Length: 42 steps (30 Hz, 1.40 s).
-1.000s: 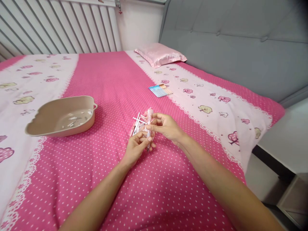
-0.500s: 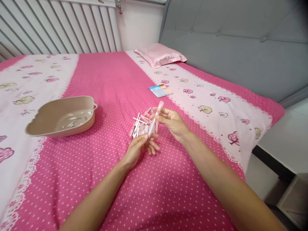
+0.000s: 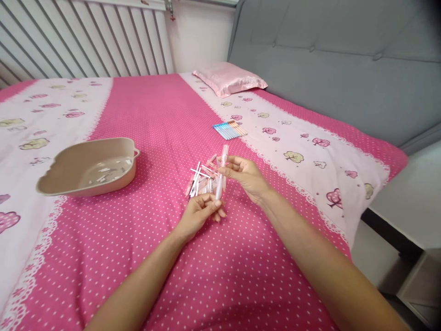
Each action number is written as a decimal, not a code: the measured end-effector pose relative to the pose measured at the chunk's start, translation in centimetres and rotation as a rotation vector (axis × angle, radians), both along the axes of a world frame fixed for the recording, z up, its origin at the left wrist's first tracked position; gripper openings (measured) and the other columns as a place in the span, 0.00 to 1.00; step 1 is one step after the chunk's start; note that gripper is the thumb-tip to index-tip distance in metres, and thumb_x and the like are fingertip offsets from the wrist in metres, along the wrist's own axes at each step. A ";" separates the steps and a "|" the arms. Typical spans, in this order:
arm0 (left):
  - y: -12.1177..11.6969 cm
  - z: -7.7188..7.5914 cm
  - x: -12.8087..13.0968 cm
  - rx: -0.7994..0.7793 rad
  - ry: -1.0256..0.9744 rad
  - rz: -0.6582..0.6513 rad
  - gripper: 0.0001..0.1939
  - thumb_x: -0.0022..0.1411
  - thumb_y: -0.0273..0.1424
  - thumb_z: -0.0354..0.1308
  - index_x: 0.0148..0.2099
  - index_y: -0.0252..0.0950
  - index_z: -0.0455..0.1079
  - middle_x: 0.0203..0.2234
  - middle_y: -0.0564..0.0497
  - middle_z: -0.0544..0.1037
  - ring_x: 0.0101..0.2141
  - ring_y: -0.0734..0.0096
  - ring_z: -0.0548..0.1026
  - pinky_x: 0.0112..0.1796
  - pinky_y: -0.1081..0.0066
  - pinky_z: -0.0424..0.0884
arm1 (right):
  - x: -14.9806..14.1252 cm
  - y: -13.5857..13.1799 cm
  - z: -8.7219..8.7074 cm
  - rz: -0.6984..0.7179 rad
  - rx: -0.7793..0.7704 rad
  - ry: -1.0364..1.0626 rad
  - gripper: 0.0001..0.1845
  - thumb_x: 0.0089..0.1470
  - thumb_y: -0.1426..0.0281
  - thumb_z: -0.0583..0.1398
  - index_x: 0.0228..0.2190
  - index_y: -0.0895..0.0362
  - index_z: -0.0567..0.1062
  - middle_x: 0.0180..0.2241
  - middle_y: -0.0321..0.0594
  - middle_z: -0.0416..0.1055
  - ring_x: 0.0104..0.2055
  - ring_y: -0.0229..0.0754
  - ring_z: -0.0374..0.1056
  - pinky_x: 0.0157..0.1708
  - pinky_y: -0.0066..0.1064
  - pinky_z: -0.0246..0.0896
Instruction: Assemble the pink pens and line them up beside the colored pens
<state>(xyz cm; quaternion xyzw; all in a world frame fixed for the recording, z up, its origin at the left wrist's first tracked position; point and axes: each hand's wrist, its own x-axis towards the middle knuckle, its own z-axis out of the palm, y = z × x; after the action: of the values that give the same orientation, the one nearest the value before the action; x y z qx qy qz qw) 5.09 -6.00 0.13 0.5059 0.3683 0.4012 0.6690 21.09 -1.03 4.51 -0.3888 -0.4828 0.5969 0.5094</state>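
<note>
We pinch the pen (image 3: 219, 185) between left hand (image 3: 198, 212) and right hand (image 3: 247, 178), mid-handling; next move needs steady alignment.

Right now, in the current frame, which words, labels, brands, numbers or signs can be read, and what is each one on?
No text is readable in this view.
Pale translucent pen-shaped tube, held by the left hand and right hand: too small to tell.
Pile of pink and white plastic parts: any print is too small to read.
Row of blue and orange pens: too small.
Beige plastic basin: no lettering visible.
</note>
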 end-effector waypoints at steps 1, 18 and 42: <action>0.0 0.0 0.0 -0.008 0.012 0.011 0.17 0.50 0.41 0.65 0.29 0.31 0.68 0.19 0.50 0.77 0.18 0.78 0.71 0.23 0.78 0.67 | -0.1 -0.1 0.0 -0.002 -0.007 -0.004 0.21 0.36 0.68 0.71 0.35 0.56 0.74 0.29 0.34 0.73 0.33 0.36 0.69 0.40 0.32 0.65; 0.0 -0.1 -0.3 -0.106 -0.177 -0.087 0.23 0.59 0.46 0.55 0.36 0.28 0.73 0.22 0.43 0.79 0.18 0.74 0.72 0.23 0.74 0.68 | 0.0 -0.1 0.3 -0.009 -0.029 0.068 0.21 0.35 0.68 0.71 0.35 0.57 0.76 0.34 0.37 0.75 0.38 0.37 0.70 0.46 0.33 0.62; 0.0 -0.2 -0.2 -0.035 -0.043 0.013 0.16 0.50 0.37 0.66 0.26 0.31 0.65 0.18 0.52 0.76 0.17 0.82 0.69 0.22 0.80 0.64 | -0.2 -0.2 0.2 0.006 -0.005 0.001 0.21 0.37 0.65 0.71 0.35 0.57 0.75 0.38 0.40 0.74 0.40 0.39 0.70 0.43 0.34 0.64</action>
<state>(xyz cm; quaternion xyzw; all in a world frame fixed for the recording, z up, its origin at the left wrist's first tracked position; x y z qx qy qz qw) 4.91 -5.97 -0.10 0.4829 0.3641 0.4098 0.6829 20.89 -1.21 4.74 -0.3883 -0.4823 0.5999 0.5067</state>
